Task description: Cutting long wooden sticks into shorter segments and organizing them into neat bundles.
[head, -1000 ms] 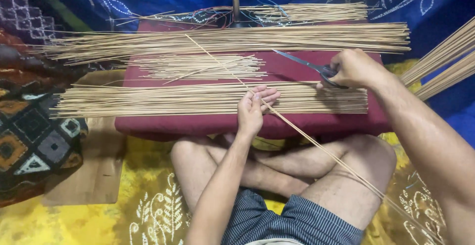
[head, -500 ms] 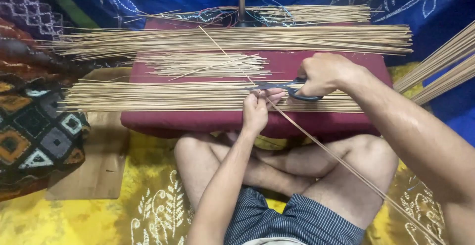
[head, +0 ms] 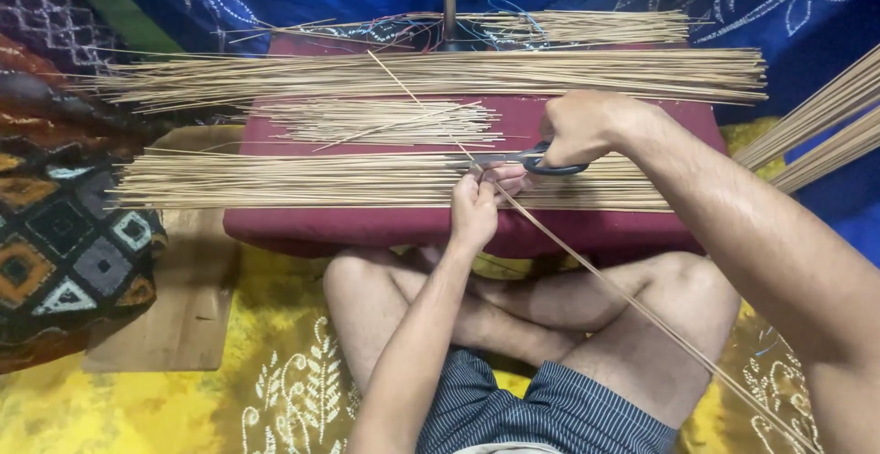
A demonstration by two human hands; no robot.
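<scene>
My left hand (head: 478, 204) pinches a long thin bamboo stick (head: 632, 303) that runs diagonally from the far pile down past my right knee. My right hand (head: 584, 127) grips a pair of scissors (head: 513, 160), whose blades sit at the stick right beside my left fingers. Both hands meet over the near row of sticks (head: 302, 181) on a maroon cushion (head: 385, 229).
A long row of sticks (head: 440, 73) and a short bundle (head: 385, 122) lie farther back on the cushion. More sticks (head: 816, 138) jut in from the right. A patterned pillow (head: 64, 252) and wooden board (head: 179, 307) lie left. My crossed legs (head: 550, 316) sit below.
My right hand has brought the scissors from the cushion's right side leftward to the stick at my left fingers. My left hand stayed on the stick.
</scene>
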